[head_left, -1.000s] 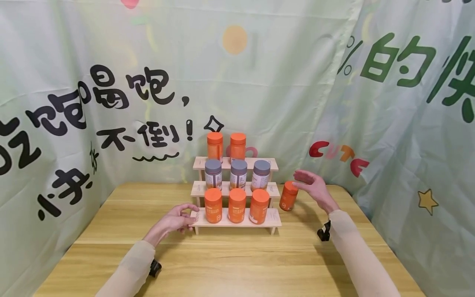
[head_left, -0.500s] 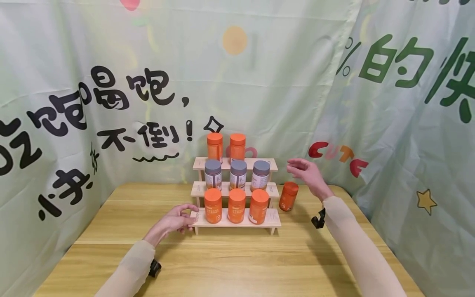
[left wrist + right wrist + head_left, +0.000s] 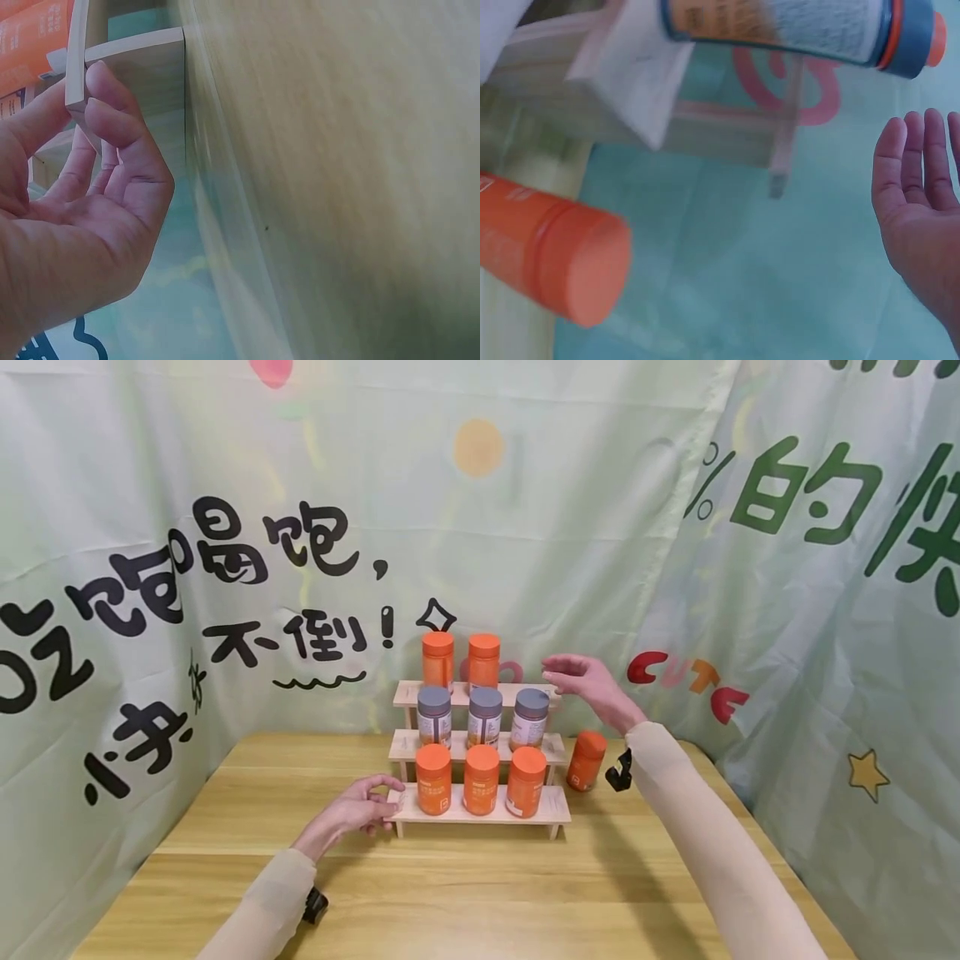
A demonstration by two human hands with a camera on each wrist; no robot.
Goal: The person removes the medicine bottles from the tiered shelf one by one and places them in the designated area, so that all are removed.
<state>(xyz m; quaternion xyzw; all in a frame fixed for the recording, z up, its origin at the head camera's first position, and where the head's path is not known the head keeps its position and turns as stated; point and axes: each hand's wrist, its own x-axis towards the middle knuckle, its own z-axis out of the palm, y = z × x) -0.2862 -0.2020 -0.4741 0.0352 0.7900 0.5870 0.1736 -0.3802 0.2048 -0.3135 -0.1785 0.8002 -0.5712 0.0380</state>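
A three-step wooden display stand (image 3: 556,806) holds jars on every step. My left hand (image 3: 352,808) pinches the left end of its lowest step; in the left wrist view, thumb and fingers lie on both sides of the board (image 3: 76,64). Near the right end of the top step hovers my right hand (image 3: 594,687), holding nothing, its fingers fairly straight in the right wrist view. Below it, an orange jar (image 3: 587,763) stands on the table to the stand's right. Two orange jars (image 3: 483,662) occupy the top step, beside a bare right end.
Three grey-lidded jars (image 3: 485,717) fill the middle step, and three orange jars (image 3: 480,781) the lowest. The wooden table (image 3: 465,893) extends in front. Behind and at the sides hangs a printed cloth (image 3: 585,568).
My right hand has left the orange jar on the table, moving up and left toward the top step. The left hand keeps its grip on the stand.
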